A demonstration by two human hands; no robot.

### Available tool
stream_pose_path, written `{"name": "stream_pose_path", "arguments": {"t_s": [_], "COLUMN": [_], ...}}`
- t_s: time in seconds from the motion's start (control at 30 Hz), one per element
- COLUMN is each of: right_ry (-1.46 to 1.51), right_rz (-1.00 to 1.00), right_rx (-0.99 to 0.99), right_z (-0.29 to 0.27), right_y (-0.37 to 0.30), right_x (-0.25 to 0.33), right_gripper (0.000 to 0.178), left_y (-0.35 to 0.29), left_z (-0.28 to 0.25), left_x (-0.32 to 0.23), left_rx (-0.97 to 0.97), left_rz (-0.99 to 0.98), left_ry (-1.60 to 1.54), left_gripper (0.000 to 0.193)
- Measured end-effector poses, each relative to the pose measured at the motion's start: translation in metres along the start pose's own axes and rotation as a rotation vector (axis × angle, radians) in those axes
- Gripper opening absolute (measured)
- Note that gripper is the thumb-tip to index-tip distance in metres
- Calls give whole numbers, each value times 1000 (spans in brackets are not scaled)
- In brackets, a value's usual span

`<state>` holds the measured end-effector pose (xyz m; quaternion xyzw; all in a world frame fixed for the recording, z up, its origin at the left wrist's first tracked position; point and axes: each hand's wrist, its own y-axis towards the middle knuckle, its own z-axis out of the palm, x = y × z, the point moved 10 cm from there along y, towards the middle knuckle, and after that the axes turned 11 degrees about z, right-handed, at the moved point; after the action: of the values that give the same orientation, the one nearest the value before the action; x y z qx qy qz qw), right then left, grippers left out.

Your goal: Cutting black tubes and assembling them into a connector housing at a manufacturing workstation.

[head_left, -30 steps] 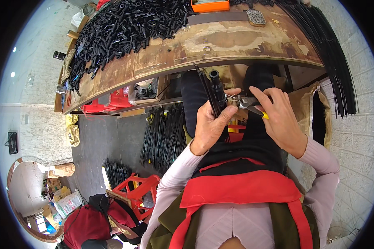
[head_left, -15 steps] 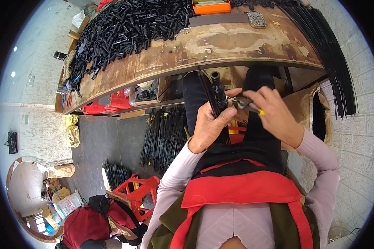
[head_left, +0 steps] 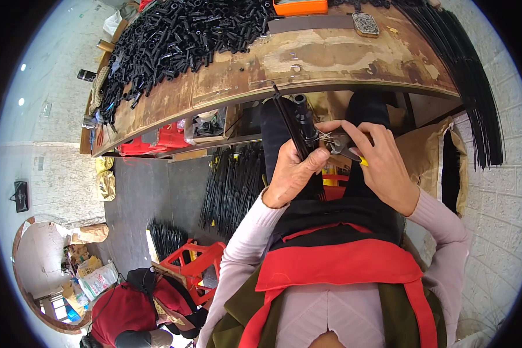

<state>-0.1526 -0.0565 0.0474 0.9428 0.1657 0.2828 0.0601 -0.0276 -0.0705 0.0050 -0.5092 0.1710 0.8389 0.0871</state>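
Observation:
My left hand (head_left: 293,174) is closed around a bundle of thin black rods (head_left: 286,119) and a thicker black tube (head_left: 301,110) with a round hollow end, all pointing toward the bench. In my right hand (head_left: 383,156) is a pair of pliers (head_left: 343,146) with grey metal jaws and yellow on the handle. Those jaws are beside the tube, at several fine pale wires (head_left: 326,138) that stick out near my left thumb. My right index finger reaches over toward the wires. Fingers partly hide where the rods and wires meet.
Ahead stands a worn wooden bench (head_left: 330,64) with a heap of short black tubes (head_left: 185,40), an orange tray (head_left: 300,7) and a speckled block (head_left: 365,24). Long black rods (head_left: 464,81) hang over its right end. More rod bundles (head_left: 229,185) and a red stool (head_left: 200,267) stand at left.
My right fingers have shifted; the index finger now stretches toward the wires over the pliers. The pliers remain at the wires, and my left hand keeps its hold. The whole view has shifted slightly.

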Motion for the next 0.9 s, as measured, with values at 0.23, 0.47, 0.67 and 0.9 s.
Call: {"name": "stream_pose_path", "arguments": {"t_s": [0.23,0.47,0.67,0.9], "right_ry": [-39,-137,440,70], "right_rz": [-79,-204,301,-133], "right_rx": [-108,195,756,467], "right_z": [-11,-27,-4,-39], "right_y": [12,18,-8,12], "right_x": [12,13,1,13], "right_gripper": [63,45,39,34], "left_y": [1,0,1,6], "left_z": [1,-1,23,6], "left_x": [0,1,-1,3], "left_rx": [-34,58,233,169], "left_rz": [49,-29,-41,-24], "left_ry": [56,-18,-36,64], "left_gripper": [68,54,48,53]}}
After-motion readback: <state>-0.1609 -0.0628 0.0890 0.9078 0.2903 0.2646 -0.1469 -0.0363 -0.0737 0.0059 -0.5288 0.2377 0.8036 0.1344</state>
